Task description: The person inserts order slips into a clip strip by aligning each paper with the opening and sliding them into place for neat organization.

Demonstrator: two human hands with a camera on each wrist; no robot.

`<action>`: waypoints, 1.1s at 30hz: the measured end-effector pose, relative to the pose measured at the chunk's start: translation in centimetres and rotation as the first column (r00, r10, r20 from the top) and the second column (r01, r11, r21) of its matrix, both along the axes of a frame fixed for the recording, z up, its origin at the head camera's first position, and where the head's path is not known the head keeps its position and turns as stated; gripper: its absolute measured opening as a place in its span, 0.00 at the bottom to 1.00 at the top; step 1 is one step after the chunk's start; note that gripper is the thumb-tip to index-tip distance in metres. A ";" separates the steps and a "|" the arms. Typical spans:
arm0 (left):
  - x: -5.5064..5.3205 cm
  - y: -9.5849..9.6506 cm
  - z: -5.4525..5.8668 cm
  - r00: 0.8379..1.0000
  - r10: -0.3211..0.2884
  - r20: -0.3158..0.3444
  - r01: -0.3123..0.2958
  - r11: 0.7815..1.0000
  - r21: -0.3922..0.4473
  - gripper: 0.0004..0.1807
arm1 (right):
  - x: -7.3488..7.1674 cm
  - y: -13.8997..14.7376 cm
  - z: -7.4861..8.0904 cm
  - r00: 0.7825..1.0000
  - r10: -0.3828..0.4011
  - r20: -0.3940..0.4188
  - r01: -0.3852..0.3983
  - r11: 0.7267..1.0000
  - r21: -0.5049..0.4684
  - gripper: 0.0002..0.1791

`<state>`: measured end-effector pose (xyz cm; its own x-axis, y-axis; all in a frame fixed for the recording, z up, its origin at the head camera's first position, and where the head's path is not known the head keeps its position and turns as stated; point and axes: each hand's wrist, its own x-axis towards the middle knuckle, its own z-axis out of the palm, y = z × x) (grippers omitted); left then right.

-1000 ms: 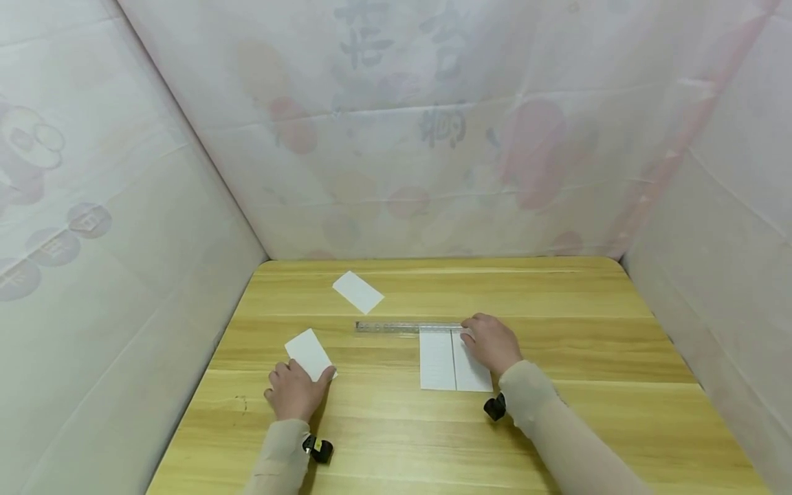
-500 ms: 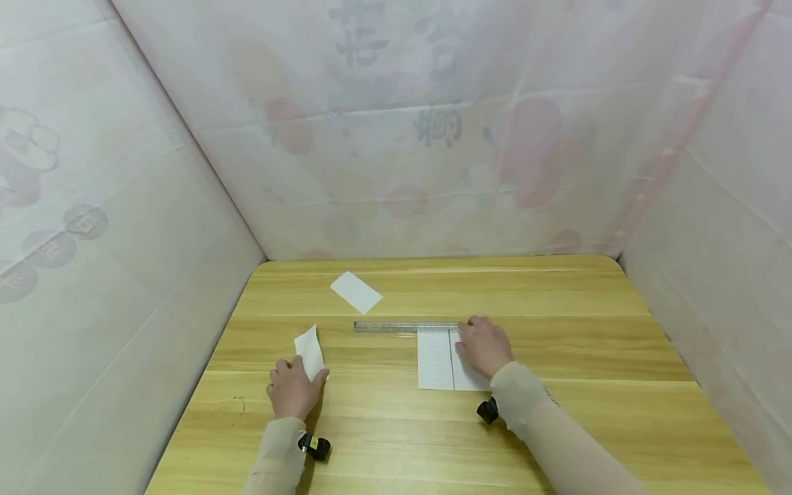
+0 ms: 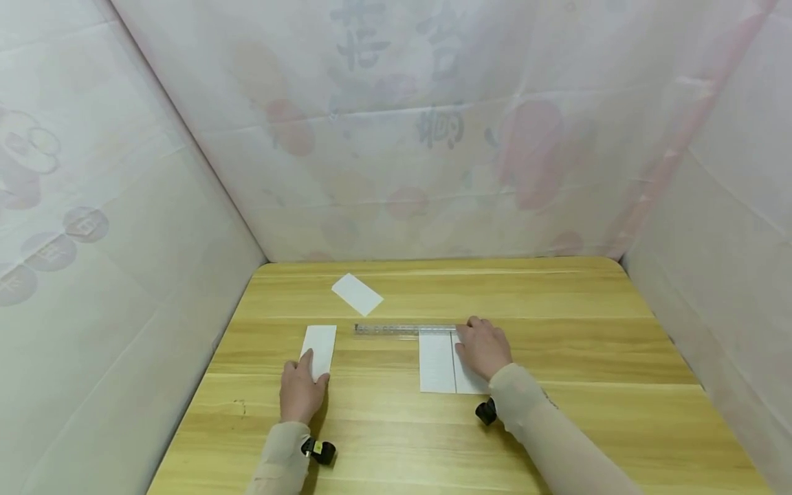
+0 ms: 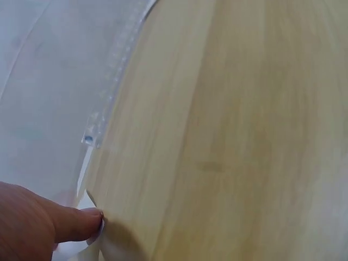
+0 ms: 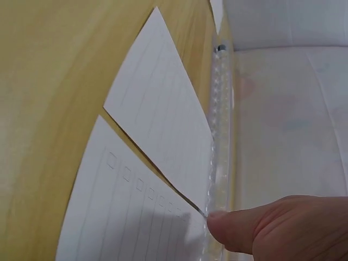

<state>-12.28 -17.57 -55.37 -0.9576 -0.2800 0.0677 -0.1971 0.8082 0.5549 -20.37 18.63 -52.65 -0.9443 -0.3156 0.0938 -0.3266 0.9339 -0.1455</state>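
My left hand (image 3: 301, 390) pinches a white paper slip (image 3: 322, 342) on the left of the table. In the left wrist view the slip's edge (image 4: 88, 202) curls up around the thumb. A clear ruler (image 3: 386, 330) lies crosswise at mid-table. Its right end is under my right hand (image 3: 487, 347), whose curled fingers and thumb grip it. Two lined slips sit side by side below the ruler, with a thin dark gap between them. The left slip (image 3: 436, 364) is in full view; the right slip (image 5: 103, 217), with a row of small printed boxes, is partly covered by that hand.
Another white slip (image 3: 357, 294) lies slanted behind the ruler. The wooden table (image 3: 408, 447) meets printed fabric walls (image 3: 396, 172) at its back and sides. A small black camera is worn on each wrist.
The left hand has turned its slip from a slant to nearly upright and shifted it rightward, the paper bending on the way. The right hand has slid slightly left along the ruler.
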 end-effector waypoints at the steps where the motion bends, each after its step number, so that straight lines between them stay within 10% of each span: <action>1: 0.0 0.0 0.0 1.000 0.003 0.005 -0.003 1.000 0.019 0.34 | 0.0 0.0 0.0 1.000 0.000 -0.002 0.000 1.000 0.003 0.22; 24: 1.4 2.3 1.8 0.971 0.016 -0.237 0.043 0.970 0.239 0.19 | -0.8 -0.7 0.3 0.996 -0.075 -0.050 0.074 0.997 -0.020 0.08; 33: 1.7 3.3 1.5 0.981 0.014 -0.195 0.044 0.956 0.289 0.20 | -1.3 -1.2 0.5 0.997 -0.019 -0.070 0.030 0.987 0.158 0.04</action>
